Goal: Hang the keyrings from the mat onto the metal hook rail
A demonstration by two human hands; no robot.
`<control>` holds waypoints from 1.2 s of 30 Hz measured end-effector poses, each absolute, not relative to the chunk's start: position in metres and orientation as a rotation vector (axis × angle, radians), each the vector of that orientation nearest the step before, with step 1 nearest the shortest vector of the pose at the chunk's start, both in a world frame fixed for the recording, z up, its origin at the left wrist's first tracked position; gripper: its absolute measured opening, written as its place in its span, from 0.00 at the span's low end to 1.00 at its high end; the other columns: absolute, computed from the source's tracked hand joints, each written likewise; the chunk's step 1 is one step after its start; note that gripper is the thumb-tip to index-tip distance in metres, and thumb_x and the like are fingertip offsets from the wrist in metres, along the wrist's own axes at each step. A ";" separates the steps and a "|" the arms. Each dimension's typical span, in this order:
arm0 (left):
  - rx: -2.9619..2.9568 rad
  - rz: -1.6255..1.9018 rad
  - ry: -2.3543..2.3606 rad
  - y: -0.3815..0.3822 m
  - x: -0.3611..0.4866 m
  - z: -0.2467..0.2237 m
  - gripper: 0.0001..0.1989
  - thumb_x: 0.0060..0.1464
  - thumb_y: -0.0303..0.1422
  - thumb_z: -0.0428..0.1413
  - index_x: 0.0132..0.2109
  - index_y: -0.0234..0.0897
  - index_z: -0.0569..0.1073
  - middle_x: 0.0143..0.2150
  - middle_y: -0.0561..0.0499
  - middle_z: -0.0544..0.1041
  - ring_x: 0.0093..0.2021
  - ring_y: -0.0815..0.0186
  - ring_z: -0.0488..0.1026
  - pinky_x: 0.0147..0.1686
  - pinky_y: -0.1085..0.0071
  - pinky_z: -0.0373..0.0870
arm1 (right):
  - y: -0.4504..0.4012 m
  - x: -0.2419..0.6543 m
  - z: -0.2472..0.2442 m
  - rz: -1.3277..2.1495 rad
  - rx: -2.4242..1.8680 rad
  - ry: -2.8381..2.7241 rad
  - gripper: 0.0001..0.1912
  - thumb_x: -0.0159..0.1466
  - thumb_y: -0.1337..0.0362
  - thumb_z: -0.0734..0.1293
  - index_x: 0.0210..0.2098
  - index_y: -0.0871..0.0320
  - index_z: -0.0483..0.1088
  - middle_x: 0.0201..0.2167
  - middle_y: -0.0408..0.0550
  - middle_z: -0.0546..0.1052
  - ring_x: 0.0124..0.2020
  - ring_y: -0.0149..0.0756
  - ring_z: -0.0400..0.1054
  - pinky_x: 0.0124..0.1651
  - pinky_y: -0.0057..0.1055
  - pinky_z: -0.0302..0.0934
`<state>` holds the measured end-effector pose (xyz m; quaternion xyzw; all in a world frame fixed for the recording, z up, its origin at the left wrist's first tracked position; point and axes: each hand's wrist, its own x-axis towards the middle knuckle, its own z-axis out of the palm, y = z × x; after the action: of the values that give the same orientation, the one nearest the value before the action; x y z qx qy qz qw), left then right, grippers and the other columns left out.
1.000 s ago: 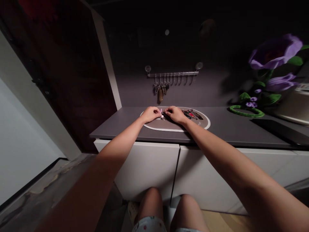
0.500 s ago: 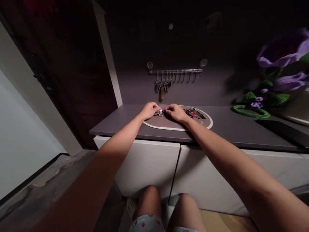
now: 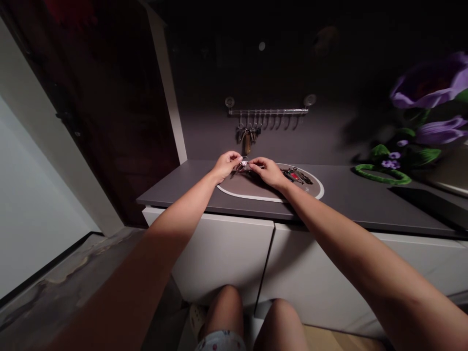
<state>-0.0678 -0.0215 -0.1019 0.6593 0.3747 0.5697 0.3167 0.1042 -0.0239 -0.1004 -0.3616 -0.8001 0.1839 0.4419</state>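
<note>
A bunch of keys [image 3: 243,166] with a ring and a small pink and white piece is held just above the left part of a brown oval mat [image 3: 252,187] with a white rim. My left hand [image 3: 227,165] pinches it from the left. From the right, my right hand [image 3: 266,170] has its thumb and forefinger closed at the ring's edge. More keys [image 3: 298,176], one with a red part, lie on the mat to the right of my right hand.
Behind the mat, a clear hook rail [image 3: 268,112] on the dark wall carries several keys [image 3: 247,139] on its left hooks. Purple flowers [image 3: 438,131] and a green ring [image 3: 382,174] stand at the right. White cabinet doors [image 3: 223,253] lie below the grey counter [image 3: 175,184].
The keys between my hands have been raised slightly off the mat, and their ring now stands up. My fingers have come a little closer together. The view has shifted slightly.
</note>
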 end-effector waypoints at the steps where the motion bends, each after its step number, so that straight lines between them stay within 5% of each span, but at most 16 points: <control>1: 1.713 1.496 0.966 -0.023 -0.067 -0.101 0.09 0.47 0.35 0.55 0.32 0.33 0.65 0.24 0.56 0.68 0.24 0.76 0.64 0.27 0.77 0.62 | -0.024 0.104 -0.100 0.463 -0.883 -1.981 0.13 0.56 0.58 0.63 0.35 0.61 0.71 0.34 0.48 0.75 0.34 0.31 0.66 0.43 0.29 0.58; 23: 1.571 1.511 0.755 -0.021 -0.062 -0.102 0.18 0.37 0.40 0.62 0.31 0.31 0.68 0.26 0.55 0.69 0.26 0.75 0.65 0.31 0.75 0.63 | -0.016 0.105 -0.101 0.569 -0.704 -1.802 0.15 0.52 0.54 0.65 0.31 0.61 0.71 0.30 0.46 0.74 0.31 0.31 0.65 0.39 0.30 0.59; 36: 1.786 1.467 0.843 -0.022 -0.053 -0.108 0.14 0.46 0.39 0.55 0.35 0.32 0.68 0.32 0.50 0.72 0.32 0.70 0.68 0.37 0.72 0.64 | -0.010 0.106 -0.098 0.861 -0.680 -1.551 0.15 0.51 0.52 0.65 0.28 0.58 0.62 0.25 0.40 0.65 0.27 0.26 0.59 0.35 0.27 0.59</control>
<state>-0.0530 -0.0217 -0.1078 0.6841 0.3231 0.5621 0.3341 0.1057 -0.0104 -0.0981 -0.2912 -0.6640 0.3686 0.5817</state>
